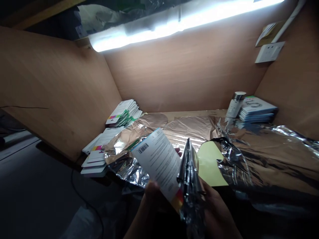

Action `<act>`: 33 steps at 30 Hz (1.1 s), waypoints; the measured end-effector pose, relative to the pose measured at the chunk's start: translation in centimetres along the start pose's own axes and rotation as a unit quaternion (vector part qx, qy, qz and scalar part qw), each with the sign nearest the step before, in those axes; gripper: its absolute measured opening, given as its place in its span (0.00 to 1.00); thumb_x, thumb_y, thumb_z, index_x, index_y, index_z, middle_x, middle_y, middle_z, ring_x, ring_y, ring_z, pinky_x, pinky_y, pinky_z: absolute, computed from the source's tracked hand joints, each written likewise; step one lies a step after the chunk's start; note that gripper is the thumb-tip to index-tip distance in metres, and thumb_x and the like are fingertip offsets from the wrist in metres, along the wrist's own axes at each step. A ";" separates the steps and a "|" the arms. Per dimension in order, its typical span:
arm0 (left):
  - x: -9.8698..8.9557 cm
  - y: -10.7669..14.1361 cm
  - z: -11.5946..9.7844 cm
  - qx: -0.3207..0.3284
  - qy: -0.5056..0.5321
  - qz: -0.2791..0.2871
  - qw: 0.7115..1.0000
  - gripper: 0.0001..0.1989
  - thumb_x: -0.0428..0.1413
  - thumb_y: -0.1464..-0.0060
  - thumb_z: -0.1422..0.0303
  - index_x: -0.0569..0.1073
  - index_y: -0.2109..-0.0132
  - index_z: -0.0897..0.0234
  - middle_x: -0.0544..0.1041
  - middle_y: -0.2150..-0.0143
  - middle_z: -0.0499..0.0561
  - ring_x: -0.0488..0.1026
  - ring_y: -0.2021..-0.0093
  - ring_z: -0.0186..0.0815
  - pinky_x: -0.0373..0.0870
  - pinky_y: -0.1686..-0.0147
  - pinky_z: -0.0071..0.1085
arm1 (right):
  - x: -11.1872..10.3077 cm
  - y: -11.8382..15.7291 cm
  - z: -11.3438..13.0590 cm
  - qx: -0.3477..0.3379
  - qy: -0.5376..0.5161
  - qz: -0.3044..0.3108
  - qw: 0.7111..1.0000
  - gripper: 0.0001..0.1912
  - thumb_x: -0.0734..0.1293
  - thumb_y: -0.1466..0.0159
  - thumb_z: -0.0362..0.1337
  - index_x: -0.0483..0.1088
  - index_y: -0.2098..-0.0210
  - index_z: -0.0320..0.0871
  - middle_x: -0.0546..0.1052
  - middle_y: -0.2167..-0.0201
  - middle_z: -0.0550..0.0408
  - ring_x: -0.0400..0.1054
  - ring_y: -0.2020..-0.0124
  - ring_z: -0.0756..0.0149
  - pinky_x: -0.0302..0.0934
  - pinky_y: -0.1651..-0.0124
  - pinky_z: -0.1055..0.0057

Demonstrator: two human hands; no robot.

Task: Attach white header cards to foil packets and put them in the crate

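Now my left hand (151, 190) pinches the printed packet (159, 159) before the desk (174, 115), my right hand (214, 202) clutching the foil bundle (191, 189) beside it; a slack grip could drop the packet.

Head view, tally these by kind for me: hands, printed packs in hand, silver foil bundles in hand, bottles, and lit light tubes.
Hands: 2, left hand and right hand
Held printed pack: 1
Held foil bundle: 1
Bottle: 1
Light tube: 1
Total: 6
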State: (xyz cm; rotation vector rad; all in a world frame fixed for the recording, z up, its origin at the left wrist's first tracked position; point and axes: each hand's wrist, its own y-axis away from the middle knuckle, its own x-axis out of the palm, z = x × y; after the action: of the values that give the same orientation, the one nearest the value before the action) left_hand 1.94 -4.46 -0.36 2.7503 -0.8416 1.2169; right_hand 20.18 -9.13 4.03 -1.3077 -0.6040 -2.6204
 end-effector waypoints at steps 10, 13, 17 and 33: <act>3.8 -3.3 -3.4 0.131 0.181 -0.068 0.972 0.45 0.48 0.41 0.38 0.55 0.26 0.59 0.66 0.31 0.60 0.58 0.28 0.60 0.55 0.31 0.56 | -3.6 2.0 3.6 0.046 0.209 -0.083 0.973 0.22 0.83 0.48 0.44 0.79 0.59 0.40 0.83 0.64 0.48 0.78 0.63 0.56 0.70 0.56 0.64; 3.8 -3.3 -3.2 0.115 0.177 -0.076 0.975 0.46 0.47 0.41 0.37 0.54 0.26 0.59 0.67 0.31 0.61 0.57 0.28 0.61 0.53 0.32 0.60 | -4.4 1.4 3.5 0.021 0.263 -0.076 0.962 0.22 0.81 0.45 0.48 0.77 0.59 0.41 0.82 0.66 0.51 0.76 0.65 0.60 0.67 0.61 0.67; 4.5 -4.0 -0.9 0.116 0.161 -0.067 0.978 0.48 0.53 0.44 0.38 0.54 0.26 0.59 0.67 0.31 0.61 0.56 0.28 0.61 0.52 0.32 0.62 | -2.7 -1.0 3.1 -0.098 0.353 -0.046 0.929 0.19 0.77 0.40 0.49 0.68 0.66 0.44 0.73 0.75 0.60 0.65 0.76 0.68 0.58 0.71 0.71; 4.7 -5.5 0.6 0.019 0.247 -0.110 0.963 0.51 0.52 0.46 0.36 0.61 0.30 0.72 0.72 0.37 0.70 0.69 0.37 0.64 0.63 0.38 0.60 | 0.4 0.7 2.7 -0.366 0.777 0.076 0.506 0.19 0.57 0.27 0.28 0.72 0.42 0.42 0.77 0.55 0.43 0.72 0.56 0.54 0.69 0.53 0.59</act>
State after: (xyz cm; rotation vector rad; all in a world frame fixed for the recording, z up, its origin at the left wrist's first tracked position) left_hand 7.66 -2.10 3.54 2.3069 -0.4522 1.7637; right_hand 22.10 -8.63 5.97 1.2279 0.9160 -2.5076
